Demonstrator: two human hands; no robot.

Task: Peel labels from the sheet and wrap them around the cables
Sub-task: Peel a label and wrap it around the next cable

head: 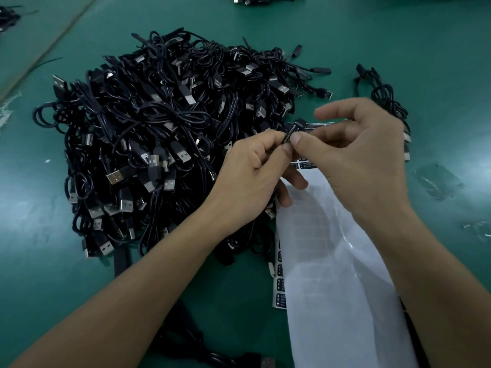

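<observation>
A big heap of black USB cables (164,134) lies on the green table at centre left. A long white label sheet (326,261), mostly peeled bare, runs from under my hands toward the lower right, with black labels left along its left edge (280,285). My left hand (252,176) and my right hand (364,155) meet above the sheet's far end. Between their fingertips they pinch a black cable piece with a black label (291,131) folded around it. The cable's run below my left hand is hidden.
A small bunch of black cables (388,102) lies to the right of my right hand. More cables sit at the table's far edge (247,0) and far left (8,17). Bits of clear tape (438,181) stick to the green mat at right.
</observation>
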